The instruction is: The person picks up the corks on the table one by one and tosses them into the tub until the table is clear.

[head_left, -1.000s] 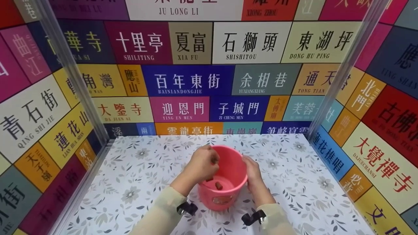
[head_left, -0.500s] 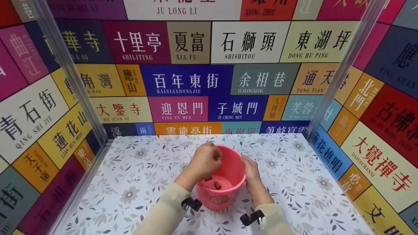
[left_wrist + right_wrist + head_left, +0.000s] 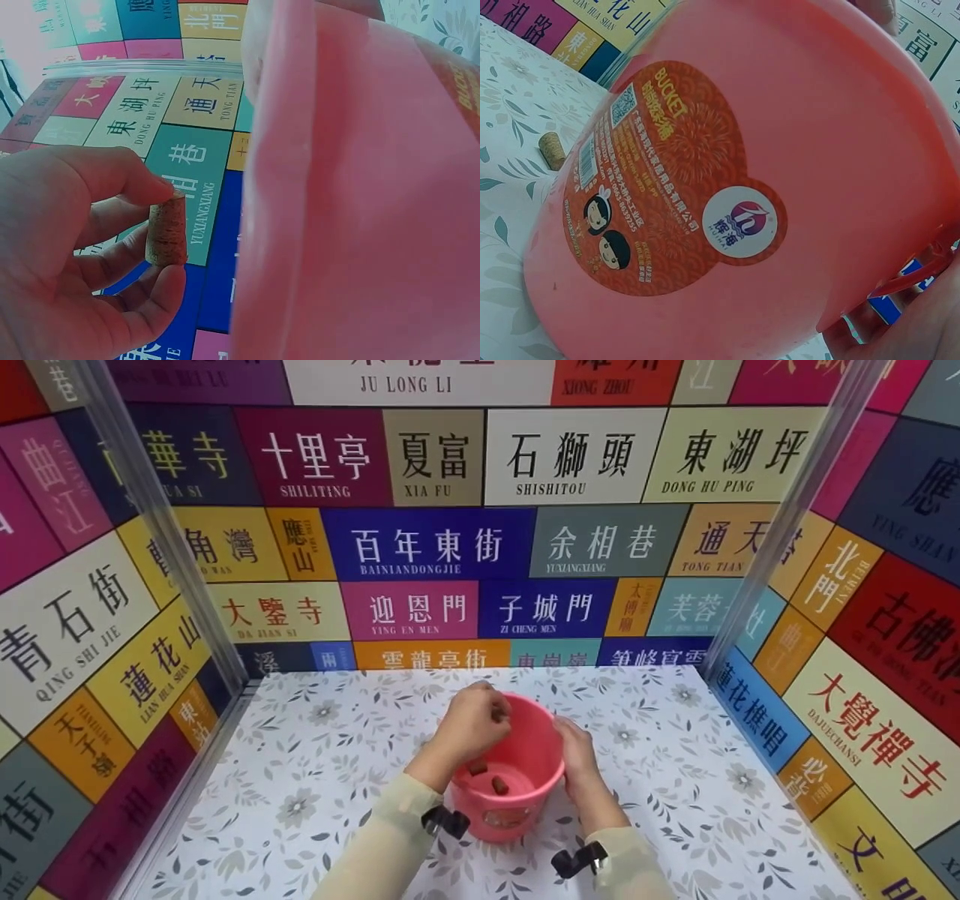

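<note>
My left hand [image 3: 472, 727] is over the left rim of a pink plastic bucket [image 3: 525, 791]. In the left wrist view, it pinches a small cork [image 3: 166, 231] between thumb and fingers, beside the bucket's wall. One brown cork [image 3: 499, 786] lies on the bucket's floor and another [image 3: 478, 767] shows near the left inside wall. The right hand [image 3: 583, 757] holds the bucket's right side at the rim. Seen from the right wrist, its fingers are by the bucket's handle [image 3: 915, 274], partly hidden.
Outside the bucket, a cork [image 3: 552, 150] stands on the floral-patterned table [image 3: 315, 750]. Wall panels [image 3: 427, 544] printed with Chinese place names enclose the table at the back and both sides. Black camera mounts [image 3: 446, 821] are strapped to the wrists.
The left hand has shifted slightly up and right over the bucket's rim, uncovering more of the cork near the left inside wall. Bucket and right hand stay nearly in place.
</note>
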The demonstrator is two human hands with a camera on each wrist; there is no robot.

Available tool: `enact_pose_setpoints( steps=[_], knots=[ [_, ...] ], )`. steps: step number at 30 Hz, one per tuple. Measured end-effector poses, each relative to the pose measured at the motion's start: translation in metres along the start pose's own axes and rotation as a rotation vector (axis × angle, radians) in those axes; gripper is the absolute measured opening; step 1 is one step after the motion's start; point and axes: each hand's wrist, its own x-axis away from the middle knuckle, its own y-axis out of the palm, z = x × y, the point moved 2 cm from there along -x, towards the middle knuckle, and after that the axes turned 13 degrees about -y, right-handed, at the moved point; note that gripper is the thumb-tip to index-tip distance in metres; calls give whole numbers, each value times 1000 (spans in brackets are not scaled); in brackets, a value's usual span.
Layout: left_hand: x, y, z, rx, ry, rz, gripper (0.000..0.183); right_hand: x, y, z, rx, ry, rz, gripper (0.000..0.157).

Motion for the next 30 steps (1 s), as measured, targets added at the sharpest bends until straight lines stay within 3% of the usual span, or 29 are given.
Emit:
enact_pose_setpoints(
  steps=[11, 20, 30],
  knots=[
    [-1, 8, -1, 35, -62, -41, 11, -2, 1, 1, -4, -34, 16, 44],
    [-1, 10, -1, 26, -35, -30, 12, 0, -1, -2, -4, -19, -4, 44],
    [0, 11, -2, 24, -67, -38, 11, 0, 0, 0, -16, -2, 9, 44]
  ],
)
